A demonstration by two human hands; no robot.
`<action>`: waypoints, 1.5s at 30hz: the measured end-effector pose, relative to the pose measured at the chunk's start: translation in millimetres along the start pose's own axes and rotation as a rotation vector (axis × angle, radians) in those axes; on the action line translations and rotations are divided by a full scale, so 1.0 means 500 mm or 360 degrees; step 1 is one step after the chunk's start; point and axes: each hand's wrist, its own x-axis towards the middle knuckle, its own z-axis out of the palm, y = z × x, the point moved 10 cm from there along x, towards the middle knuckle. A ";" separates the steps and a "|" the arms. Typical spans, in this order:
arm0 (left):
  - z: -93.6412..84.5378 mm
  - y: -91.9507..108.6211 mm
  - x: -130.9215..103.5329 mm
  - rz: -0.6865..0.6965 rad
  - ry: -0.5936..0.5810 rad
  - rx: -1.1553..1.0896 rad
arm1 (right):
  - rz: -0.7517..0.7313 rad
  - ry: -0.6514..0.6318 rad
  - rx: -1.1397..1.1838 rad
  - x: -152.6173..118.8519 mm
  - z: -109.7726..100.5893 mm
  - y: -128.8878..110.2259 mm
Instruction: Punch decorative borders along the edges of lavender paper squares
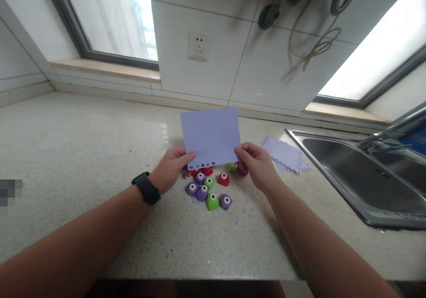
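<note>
Two hands, my left hand and my right hand, pinch a lavender rectangular paper sheet near its lower corners, above the speckled stone counter. A short row of small cut-outs marks its lower left edge; the other visible edges appear uncut, suggesting an early stage. Below lie red, green and purple plastic craft punches, with paper bits nearby. At right, overlapping lavender sheets bear edge holes.
</note>
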 end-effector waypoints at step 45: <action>-0.032 0.012 0.006 0.0135 0.0298 -0.0104 | -0.0176 0.0038 0.0090 0.030 -0.038 0.013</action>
